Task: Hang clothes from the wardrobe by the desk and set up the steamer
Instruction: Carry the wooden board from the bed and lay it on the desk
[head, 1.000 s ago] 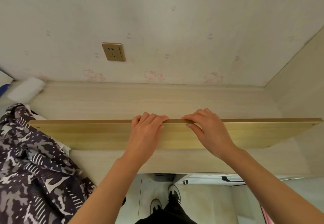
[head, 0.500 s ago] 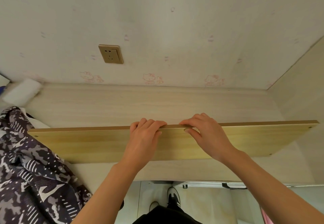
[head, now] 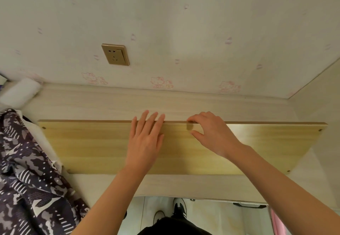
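A long yellow wooden board (head: pixel 92 146) lies across the pale desk top (head: pixel 92 104), its broad face towards me and its far edge raised. My left hand (head: pixel 145 143) rests flat on the board's face, fingers stretched out over the far edge. My right hand (head: pixel 211 133) grips that far edge beside it, fingers curled over and thumb on the face. A dark camouflage-print garment (head: pixel 27 170) lies heaped at the left end of the desk, next to the board. No steamer or hanger is in view.
A brass wall socket (head: pixel 115 54) sits in the wallpapered wall above the desk. A white blurred object (head: pixel 20 92) lies at the back left. A pale side panel (head: pixel 316 97) closes the right. My shoes (head: pixel 179 207) stand on the floor below.
The board has tipped back towards me, showing more of its face. My left hand has let go of the far edge and spread flat. My right hand still holds the edge.
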Demonstrator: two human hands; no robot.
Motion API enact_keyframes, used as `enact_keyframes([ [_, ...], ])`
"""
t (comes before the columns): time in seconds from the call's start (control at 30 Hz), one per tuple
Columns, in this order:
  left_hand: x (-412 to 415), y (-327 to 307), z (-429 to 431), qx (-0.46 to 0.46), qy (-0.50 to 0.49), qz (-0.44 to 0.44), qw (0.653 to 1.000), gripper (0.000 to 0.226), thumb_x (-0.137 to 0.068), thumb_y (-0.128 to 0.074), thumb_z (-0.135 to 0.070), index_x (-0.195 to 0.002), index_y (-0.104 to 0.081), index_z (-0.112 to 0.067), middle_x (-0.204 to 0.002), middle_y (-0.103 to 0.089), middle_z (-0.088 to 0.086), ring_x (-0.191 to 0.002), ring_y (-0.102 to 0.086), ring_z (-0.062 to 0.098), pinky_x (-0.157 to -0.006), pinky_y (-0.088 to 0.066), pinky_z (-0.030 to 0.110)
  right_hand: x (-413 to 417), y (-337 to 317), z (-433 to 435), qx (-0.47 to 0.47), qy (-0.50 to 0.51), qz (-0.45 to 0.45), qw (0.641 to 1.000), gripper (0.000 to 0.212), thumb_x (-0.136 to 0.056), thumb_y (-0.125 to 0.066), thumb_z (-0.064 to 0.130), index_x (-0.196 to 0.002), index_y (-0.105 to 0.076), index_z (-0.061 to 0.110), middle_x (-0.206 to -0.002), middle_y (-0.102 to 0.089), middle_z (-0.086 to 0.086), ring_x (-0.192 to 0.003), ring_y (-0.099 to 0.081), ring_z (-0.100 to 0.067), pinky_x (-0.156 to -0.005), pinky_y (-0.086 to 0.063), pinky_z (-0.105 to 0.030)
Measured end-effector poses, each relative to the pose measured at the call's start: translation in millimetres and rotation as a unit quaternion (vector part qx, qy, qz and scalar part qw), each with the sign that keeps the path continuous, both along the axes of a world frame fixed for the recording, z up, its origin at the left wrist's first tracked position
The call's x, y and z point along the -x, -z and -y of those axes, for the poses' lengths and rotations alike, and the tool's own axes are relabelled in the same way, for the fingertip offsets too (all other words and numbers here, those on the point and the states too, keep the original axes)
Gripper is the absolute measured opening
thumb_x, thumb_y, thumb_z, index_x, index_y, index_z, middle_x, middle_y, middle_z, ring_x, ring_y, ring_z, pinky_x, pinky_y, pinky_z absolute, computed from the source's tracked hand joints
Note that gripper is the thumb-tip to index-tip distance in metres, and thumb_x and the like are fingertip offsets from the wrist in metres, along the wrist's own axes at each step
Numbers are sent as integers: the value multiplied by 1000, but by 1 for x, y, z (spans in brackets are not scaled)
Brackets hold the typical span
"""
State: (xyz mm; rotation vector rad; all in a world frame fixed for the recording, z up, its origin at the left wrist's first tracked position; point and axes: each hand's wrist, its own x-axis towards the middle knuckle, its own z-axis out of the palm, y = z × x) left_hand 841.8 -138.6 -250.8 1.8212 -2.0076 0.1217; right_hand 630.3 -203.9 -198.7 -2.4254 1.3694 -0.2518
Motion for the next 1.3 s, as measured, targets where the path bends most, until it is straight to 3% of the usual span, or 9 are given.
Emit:
enact_keyframes([
  [0.17,-11,27,7,-72,-19,5,997,77,-86,-65,-21,-151,-25,-18,-159,-18,6,-148,-6,28,-117,-16,52,-10,27,29,10,8,-17,1000,52,-83,-65,48,-127,-48,27,-119,-52,8,-114,-44,-13,-104,-23,-36],
  [0.53,-22,89,30,-229,-58,0,972,70,-94,-43,-46,-152,-4,-35,-159,12,-12,-147,13,16,-117,-9,51,-25,92,92,-95,9,-68,993,67,-74,-71,53,-128,-44,25,-121,-50,2,-118,-42,-19,-96,-26,-38],
  [0.73,-2,121,23,-283,-85,-17,955,69,-86,-10,-63,-150,4,-40,-158,16,-13,-145,17,14,-116,-2,56,-25,122,110,-180,17,-123,976,73,-73,-74,50,-133,-41,24,-132,-46,-5,-127,-37,-28,-99,-29,-43],
  [1.0,22,141,20,-315,-84,-25,945,71,-84,-6,-66,-150,5,-40,-158,17,-12,-144,22,16,-114,6,58,-10,146,114,-243,35,-137,960,76,-72,-77,47,-135,-42,24,-134,-42,-8,-124,-38,-31,-101,-31,-43],
  [1.3,19,151,22,-299,-94,-23,949,68,-89,-13,-66,-150,2,-41,-159,13,-12,-145,18,16,-113,4,59,-13,153,121,-235,32,-116,964,75,-71,-77,47,-134,-45,24,-131,-43,-9,-121,-39,-31,-101,-31,-43],
])
